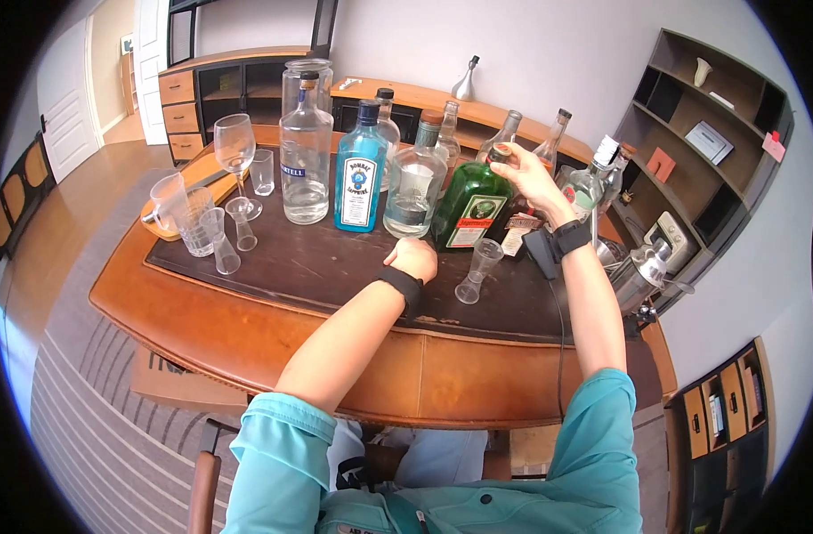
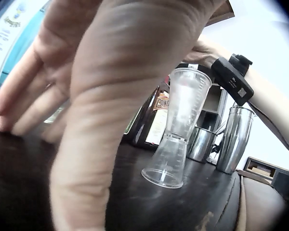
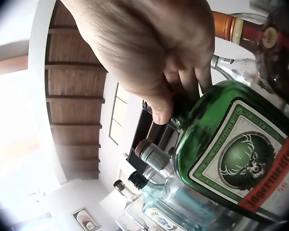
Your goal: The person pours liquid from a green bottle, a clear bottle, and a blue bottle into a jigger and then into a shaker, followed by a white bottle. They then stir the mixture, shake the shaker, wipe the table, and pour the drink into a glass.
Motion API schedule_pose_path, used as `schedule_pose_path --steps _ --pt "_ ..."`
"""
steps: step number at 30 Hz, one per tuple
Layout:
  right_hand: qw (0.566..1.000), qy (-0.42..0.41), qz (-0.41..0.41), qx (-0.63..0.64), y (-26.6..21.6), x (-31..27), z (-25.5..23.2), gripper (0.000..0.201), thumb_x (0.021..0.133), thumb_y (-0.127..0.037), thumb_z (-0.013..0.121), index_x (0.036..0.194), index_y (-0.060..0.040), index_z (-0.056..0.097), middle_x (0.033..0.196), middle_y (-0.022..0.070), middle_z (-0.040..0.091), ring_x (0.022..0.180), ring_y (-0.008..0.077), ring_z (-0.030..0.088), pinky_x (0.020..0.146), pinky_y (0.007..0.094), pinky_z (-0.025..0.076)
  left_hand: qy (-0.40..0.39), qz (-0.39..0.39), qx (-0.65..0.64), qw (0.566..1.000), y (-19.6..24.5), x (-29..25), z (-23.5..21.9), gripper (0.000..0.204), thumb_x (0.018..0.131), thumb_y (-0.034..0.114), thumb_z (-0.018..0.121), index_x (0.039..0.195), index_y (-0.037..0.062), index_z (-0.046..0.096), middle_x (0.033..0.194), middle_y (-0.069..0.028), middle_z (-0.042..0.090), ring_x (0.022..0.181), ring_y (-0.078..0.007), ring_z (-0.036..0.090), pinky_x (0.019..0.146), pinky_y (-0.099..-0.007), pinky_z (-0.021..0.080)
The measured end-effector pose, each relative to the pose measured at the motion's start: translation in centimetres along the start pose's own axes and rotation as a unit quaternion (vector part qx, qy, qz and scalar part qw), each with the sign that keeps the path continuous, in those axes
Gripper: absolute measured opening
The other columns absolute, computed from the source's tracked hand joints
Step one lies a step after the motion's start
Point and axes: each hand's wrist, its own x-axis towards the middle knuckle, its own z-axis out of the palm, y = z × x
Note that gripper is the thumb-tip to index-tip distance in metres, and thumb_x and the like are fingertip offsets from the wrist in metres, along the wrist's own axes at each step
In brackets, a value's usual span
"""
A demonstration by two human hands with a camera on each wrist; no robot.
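A green Jägermeister bottle (image 1: 471, 212) stands on the dark desk inlay (image 1: 335, 267). My right hand (image 1: 510, 165) grips its cap and neck from above; in the right wrist view the fingers (image 3: 183, 77) curl round the top of the green bottle (image 3: 231, 159). My left hand (image 1: 412, 256) rests on the inlay just in front of the bottles and holds nothing. In the left wrist view its fingers (image 2: 24, 106) lie fairly straight with their tips on the surface. A clear plastic jigger (image 1: 477, 271) (image 2: 176, 132) stands upright just right of the left hand.
Left of the green bottle stand a clear gin bottle (image 1: 415, 182), a blue Bombay Sapphire bottle (image 1: 360, 173) and a tall clear bottle (image 1: 305, 151). A wine glass (image 1: 234, 147), measuring jug (image 1: 188, 218) and small jiggers (image 1: 221, 238) occupy the left. A steel shaker (image 1: 642, 271) stands at the right edge.
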Motion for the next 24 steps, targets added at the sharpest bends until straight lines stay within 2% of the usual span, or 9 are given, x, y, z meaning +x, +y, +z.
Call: schedule_pose_path --steps 4,6,9,10,18,19,21,23,24 --pt "1.0 -0.014 -0.003 0.01 -0.9 -0.6 0.4 0.032 0.082 -0.004 0.058 0.111 0.0015 0.047 0.101 0.0072 0.059 0.093 0.0123 0.055 0.084 0.0247 0.043 -0.022 0.001 0.006 1.0 -0.2 -1.8 -0.6 0.038 0.065 0.021 0.074 0.099 0.0053 0.065 0.102 -0.0091 0.063 0.09 -0.029 0.062 0.066 -0.0455 0.054" --pt "1.0 -0.014 0.006 0.002 -1.5 -1.1 0.8 0.032 0.082 -0.005 0.059 0.111 0.0012 0.048 0.099 0.0065 0.059 0.092 0.0113 0.055 0.084 0.0244 0.043 -0.014 0.01 0.012 1.0 -0.3 -3.6 -1.3 0.059 0.049 0.03 0.085 0.099 0.0057 0.065 0.101 -0.0093 0.064 0.094 -0.0237 0.061 0.076 -0.0344 0.052" --pt "0.998 -0.058 -0.028 0.021 -2.1 -1.1 1.2 0.031 0.082 -0.006 0.06 0.11 0.0011 0.048 0.1 0.0062 0.059 0.092 0.011 0.055 0.084 0.025 0.043 0.002 -0.013 -0.014 1.0 -0.4 -3.7 -1.2 0.07 0.038 0.035 0.089 0.098 0.0059 0.066 0.101 -0.01 0.064 0.097 -0.022 0.06 0.082 -0.0293 0.049" --pt "0.997 -0.065 -0.037 -0.005 -2.3 -1.0 1.4 0.03 0.082 -0.006 0.06 0.11 0.0011 0.049 0.1 0.0062 0.059 0.093 0.0112 0.055 0.084 0.0254 0.043 0.002 0.016 -0.024 1.0 -0.9 -3.9 -1.2 0.065 0.044 0.034 0.086 0.093 -0.0016 0.064 0.095 -0.0155 0.064 0.093 -0.0286 0.06 0.078 -0.0348 0.049" --pt "0.994 -0.099 -0.033 0.039 -3.1 -0.4 3.5 0.032 0.081 -0.005 0.059 0.111 0.0021 0.049 0.103 0.007 0.058 0.096 0.0134 0.054 0.086 0.0252 0.043 -0.005 0.046 -0.117 0.992 -3.5 -7.1 -1.3 0.064 0.046 0.036 0.083 0.091 -0.0054 0.062 0.09 -0.0193 0.064 0.089 -0.0316 0.06 0.075 -0.0353 0.049" --pt "0.994 -0.099 -0.03 0.029 -3.3 -0.5 3.5 0.031 0.081 -0.005 0.059 0.111 0.0024 0.05 0.102 0.0072 0.058 0.096 0.0137 0.054 0.086 0.0252 0.043 0.024 0.105 -0.089 0.99 -5.2 -5.1 0.6 0.061 0.053 0.039 0.079 0.091 -0.0048 0.062 0.089 -0.0192 0.063 0.088 -0.0306 0.06 0.073 -0.0332 0.048" --pt "0.995 -0.092 -0.026 -0.004 -2.6 0.0 4.0 0.039 0.08 -0.012 0.063 0.114 0.0014 0.05 0.1 0.0095 0.06 0.094 0.0148 0.054 0.083 0.0268 0.043 -0.049 0.234 -0.2 0.95 -7.8 -5.9 0.3 0.055 0.061 0.044 0.074 0.084 -0.0045 0.062 0.08 -0.0174 0.063 0.077 -0.0252 0.06 0.067 -0.0339 0.045" --pt "0.987 -0.054 -0.099 -0.112 -4.2 -0.8 4.9 0.04 0.079 -0.015 0.064 0.113 0.0015 0.052 0.103 0.0135 0.06 0.094 0.0158 0.056 0.082 0.0281 0.044 0.03 0.185 -0.253 0.949 -8.9 -8.5 0.3 0.049 0.069 0.044 0.069 0.073 -0.0034 0.06 0.067 -0.0128 0.059 0.065 -0.0187 0.053 0.06 -0.0361 0.039" --pt "0.99 -0.047 -0.093 -0.099 -4.5 -0.9 5.4 0.04 0.078 -0.014 0.064 0.113 0.0016 0.052 0.1 0.0141 0.061 0.091 0.016 0.057 0.08 0.0278 0.044 0.076 0.157 -0.264 0.949 -10.9 -7.1 2.0 0.049 0.069 0.045 0.07 0.077 -0.0024 0.062 0.071 -0.0103 0.061 0.068 -0.0159 0.053 0.061 -0.0332 0.041"
